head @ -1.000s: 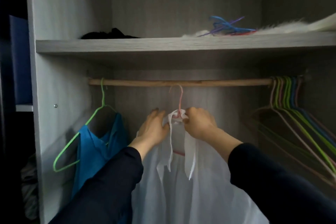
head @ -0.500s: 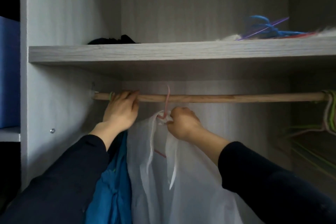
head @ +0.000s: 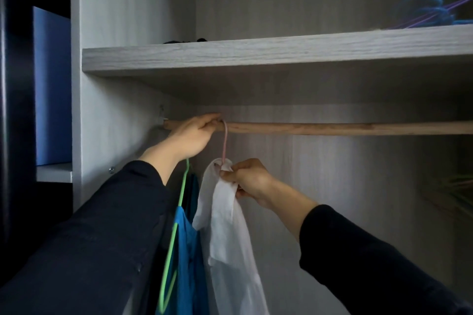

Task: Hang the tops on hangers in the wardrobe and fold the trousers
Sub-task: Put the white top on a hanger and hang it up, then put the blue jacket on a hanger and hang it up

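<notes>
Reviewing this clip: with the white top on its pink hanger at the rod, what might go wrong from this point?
1. The white top is bunched at the neck of the pink hanger, pinched by the right hand; released, it may slide off one side.
2. The hook of the green hanger is hidden under the left hand on the rod; if unseated, the blue top could drop.
3. Both hangers sit close together, so they may tangle.

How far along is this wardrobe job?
Done: a blue top hangs on a green hanger. In hand: the white top, its pink hanger hooked over the rail; the right hand pinches its neck, the left hand grips the rail. Left: folding trousers, none in view.
</notes>
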`<state>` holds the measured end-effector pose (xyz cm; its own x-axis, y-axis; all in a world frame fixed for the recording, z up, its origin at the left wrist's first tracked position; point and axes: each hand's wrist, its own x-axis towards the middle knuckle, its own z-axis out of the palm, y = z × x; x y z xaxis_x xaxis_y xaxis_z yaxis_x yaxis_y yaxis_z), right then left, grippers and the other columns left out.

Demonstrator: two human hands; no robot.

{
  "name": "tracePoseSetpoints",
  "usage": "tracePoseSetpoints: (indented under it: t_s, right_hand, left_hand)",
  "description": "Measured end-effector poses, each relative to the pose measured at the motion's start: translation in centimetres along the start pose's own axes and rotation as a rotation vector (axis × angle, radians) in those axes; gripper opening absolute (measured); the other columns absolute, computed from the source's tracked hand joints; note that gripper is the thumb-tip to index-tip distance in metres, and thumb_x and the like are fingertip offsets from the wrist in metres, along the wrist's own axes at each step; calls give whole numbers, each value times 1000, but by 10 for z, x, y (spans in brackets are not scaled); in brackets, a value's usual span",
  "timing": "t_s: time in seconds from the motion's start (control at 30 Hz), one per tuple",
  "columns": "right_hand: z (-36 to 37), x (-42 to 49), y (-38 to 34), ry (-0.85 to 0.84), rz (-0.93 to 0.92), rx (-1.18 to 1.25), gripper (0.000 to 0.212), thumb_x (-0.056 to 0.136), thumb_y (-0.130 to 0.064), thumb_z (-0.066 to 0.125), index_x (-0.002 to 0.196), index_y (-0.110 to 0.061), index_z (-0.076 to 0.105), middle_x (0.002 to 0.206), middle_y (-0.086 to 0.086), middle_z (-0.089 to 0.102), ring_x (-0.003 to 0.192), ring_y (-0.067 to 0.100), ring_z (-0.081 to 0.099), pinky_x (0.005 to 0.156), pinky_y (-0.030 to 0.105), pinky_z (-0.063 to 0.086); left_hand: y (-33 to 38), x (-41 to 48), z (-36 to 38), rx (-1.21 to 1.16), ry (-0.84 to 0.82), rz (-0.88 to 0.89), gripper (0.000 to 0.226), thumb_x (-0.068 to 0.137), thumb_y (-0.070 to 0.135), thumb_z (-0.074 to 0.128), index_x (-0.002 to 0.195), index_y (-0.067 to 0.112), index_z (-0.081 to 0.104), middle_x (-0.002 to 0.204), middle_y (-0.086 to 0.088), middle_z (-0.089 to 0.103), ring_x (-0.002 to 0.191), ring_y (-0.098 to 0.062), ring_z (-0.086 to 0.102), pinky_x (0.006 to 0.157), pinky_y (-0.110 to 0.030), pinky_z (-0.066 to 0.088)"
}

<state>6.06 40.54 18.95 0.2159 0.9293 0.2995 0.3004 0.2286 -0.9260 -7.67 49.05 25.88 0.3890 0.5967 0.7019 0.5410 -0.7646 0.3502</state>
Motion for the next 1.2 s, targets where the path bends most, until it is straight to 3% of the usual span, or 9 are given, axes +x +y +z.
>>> tracePoseSetpoints:
  t_s: [0.1, 0.27, 0.4, 0.5, 0.63, 0.7, 0.87, 1.03, 1.2]
  right_hand:
    - [8, 1, 2, 19, 9, 3, 22, 88, -14, 68, 99, 6, 64, 89, 16, 62, 69, 19, 60, 56, 24, 51]
    - [1, -8, 7, 8, 31, -34, 35, 96, -31, 56, 103, 2, 66, 86, 14, 62, 63, 17, 57, 50, 21, 50]
    - [-35, -22, 15, 102, -10, -141, 27, 96, -24, 53, 106, -1, 65, 85, 12, 59, 66, 22, 56, 48, 25, 43]
    - [-77, -36, 19, 133, -65, -303, 19, 93, -18, 56, 104, -7, 66, 95, 9, 64, 79, 20, 61, 56, 25, 48]
    - [-142, -67, 24, 281, -165, -573, 16, 90, -16, 57, 101, -11, 68, 92, 1, 64, 79, 14, 59, 62, 15, 46]
    - [-175, -85, 27, 358, -173, -729, 19, 89, -18, 55, 105, -14, 66, 98, 1, 66, 83, 16, 59, 65, 20, 44]
    - [-250, -130, 25, 522, -91, -1041, 29, 88, -22, 55, 115, -15, 62, 113, 6, 62, 101, 27, 60, 83, 35, 51]
    - [-308, -168, 16, 682, 5, -1395, 24, 86, -23, 55, 105, -9, 59, 111, 13, 59, 104, 35, 60, 74, 36, 46]
    - [-342, -189, 24, 708, 154, -1714, 35, 91, -22, 56, 122, -8, 53, 122, 10, 54, 113, 30, 54, 77, 37, 47]
  left_hand:
    - [1, -1, 1, 2, -24, 20, 38, 101, 42, 36, 137, 40, 47, 146, 8, 45, 134, -18, 40, 103, -26, 31]
    - [6, -5, 6, 70, -19, 13, 40, 102, 42, 34, 140, 37, 44, 145, 4, 46, 132, -22, 43, 103, -30, 35]
    - [22, -15, 21, 217, 68, -9, 41, 102, 36, 32, 139, 24, 42, 139, -10, 51, 124, -32, 47, 99, -36, 33]
    - [48, -24, 46, 350, 161, -22, 48, 99, 31, 37, 144, 14, 35, 151, -19, 29, 142, -34, 20, 116, -46, 5]
    - [106, -30, 87, 306, 167, 148, 53, 98, 29, 40, 149, 20, 28, 158, -14, 12, 146, -31, 6, 118, -45, 3]
    - [140, -27, 108, 253, 135, 207, 53, 99, 28, 39, 150, 21, 26, 159, -12, 10, 147, -29, 4, 118, -41, 1]
    - [204, -18, 152, 200, 78, 299, 52, 100, 30, 33, 151, 20, 24, 154, -12, 26, 144, -28, 15, 119, -43, 1]
    - [237, -10, 184, 204, 111, 297, 52, 99, 35, 32, 148, 18, 26, 135, -14, 38, 129, -34, 26, 115, -46, 2]
    - [231, -10, 199, 205, 218, 308, 52, 96, 34, 39, 145, 15, 31, 130, -16, 40, 122, -34, 28, 114, -46, 6]
